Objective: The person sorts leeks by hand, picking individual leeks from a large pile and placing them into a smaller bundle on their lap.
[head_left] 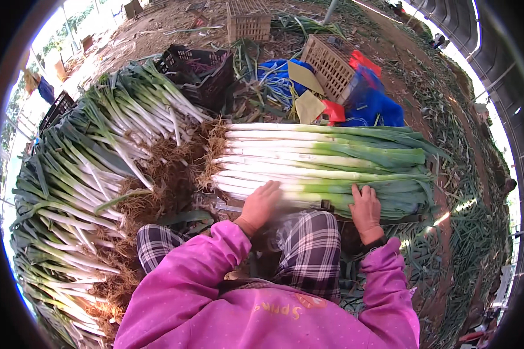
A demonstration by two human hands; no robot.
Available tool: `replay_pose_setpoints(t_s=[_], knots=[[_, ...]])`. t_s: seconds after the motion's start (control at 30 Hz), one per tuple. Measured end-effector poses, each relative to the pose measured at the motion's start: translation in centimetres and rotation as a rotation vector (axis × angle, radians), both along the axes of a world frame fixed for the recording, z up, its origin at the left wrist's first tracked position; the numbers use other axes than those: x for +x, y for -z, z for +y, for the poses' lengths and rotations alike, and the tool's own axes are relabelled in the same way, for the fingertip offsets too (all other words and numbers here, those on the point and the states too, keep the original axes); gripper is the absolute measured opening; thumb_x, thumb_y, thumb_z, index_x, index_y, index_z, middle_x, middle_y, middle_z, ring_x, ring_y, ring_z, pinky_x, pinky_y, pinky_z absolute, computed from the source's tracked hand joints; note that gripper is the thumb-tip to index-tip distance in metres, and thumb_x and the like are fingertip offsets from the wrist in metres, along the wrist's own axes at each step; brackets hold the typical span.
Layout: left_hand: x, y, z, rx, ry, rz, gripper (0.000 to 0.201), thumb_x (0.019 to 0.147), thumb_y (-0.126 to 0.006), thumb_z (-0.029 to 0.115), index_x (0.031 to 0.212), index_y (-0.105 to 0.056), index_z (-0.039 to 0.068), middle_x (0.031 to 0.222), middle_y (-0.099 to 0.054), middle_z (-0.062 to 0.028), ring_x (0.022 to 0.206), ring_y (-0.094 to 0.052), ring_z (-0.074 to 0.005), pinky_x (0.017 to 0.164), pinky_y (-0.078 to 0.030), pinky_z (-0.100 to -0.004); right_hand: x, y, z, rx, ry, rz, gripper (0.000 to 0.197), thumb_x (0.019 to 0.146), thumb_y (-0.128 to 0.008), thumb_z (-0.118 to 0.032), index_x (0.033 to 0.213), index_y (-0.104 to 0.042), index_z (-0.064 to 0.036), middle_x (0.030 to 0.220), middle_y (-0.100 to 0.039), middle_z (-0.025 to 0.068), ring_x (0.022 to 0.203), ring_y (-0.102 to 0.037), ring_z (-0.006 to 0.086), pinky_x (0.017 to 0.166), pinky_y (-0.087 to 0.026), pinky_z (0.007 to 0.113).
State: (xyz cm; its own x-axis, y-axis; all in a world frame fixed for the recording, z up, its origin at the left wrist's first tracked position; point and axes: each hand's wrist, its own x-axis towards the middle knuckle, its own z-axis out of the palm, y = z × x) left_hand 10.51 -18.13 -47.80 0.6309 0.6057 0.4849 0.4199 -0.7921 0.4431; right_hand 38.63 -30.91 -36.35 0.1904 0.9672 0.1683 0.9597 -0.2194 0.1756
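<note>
In front of my knees a row of leeks [291, 158] lies side by side, roots [213, 145] to the left and green leaves to the right. My left hand [259, 205] rests at the near edge of the white stalks, fingers stretched out and slightly blurred by motion. Further right, my right hand [365, 208] lies with its fingers apart on the green part of the nearest leeks. Neither hand wraps round a stalk. Under the near edge of the row, part of a dark support [326, 205] shows.
A big heap of leeks [81, 192] with brown roots spreads along my left. Behind the row stand a black crate [198, 75], blue plastic bags [370, 104] and a tan crate [328, 65]. Another tan crate [248, 20] is further back. Leaf scraps [466, 250] litter the ground to the right.
</note>
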Motion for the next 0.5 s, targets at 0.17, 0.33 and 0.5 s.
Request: replay_pose_setpoints(t_s=[0.17,0.33,0.5], knots=[[0.3,-3.2,-0.3,-0.054,0.005,0.050,0.029,0.079,-0.060,0.015,0.107,-0.060,0.010,0.119,-0.059,-0.0115,0.111,-0.056,-0.0314,0.091,-0.047,-0.0399,0.1,0.4,-0.6,-0.037,0.026,0.026,0.059,0.069,-0.077,-0.019,0.124,-0.056,-0.0102,0.100,-0.051,0.0097,0.098,-0.052,0.0295,0.079,-0.049,0.040],[5.1,-6.2,2.3,0.003,0.015,0.076,0.028,0.085,-0.061,0.022,0.111,-0.062,0.012,0.113,-0.063,-0.0076,0.106,-0.060,-0.0272,0.088,-0.049,-0.0416,0.1,0.6,-0.9,-0.008,0.053,-0.064,0.058,0.069,-0.076,-0.021,0.122,-0.057,-0.0104,0.099,-0.051,0.0096,0.098,-0.052,0.0288,0.078,-0.049,0.038],[7.5,-3.7,4.9,-0.132,0.011,0.154,0.024,0.086,-0.062,0.024,0.108,-0.065,0.019,0.096,-0.062,-0.0061,0.094,-0.061,-0.0265,0.075,-0.053,-0.0397,-0.7,-0.7,-0.2,-0.050,0.022,-0.116,0.049,0.064,-0.078,-0.025,0.109,-0.063,-0.0142,0.096,-0.050,0.0076,0.098,-0.050,0.0278,0.089,-0.043,0.047]])
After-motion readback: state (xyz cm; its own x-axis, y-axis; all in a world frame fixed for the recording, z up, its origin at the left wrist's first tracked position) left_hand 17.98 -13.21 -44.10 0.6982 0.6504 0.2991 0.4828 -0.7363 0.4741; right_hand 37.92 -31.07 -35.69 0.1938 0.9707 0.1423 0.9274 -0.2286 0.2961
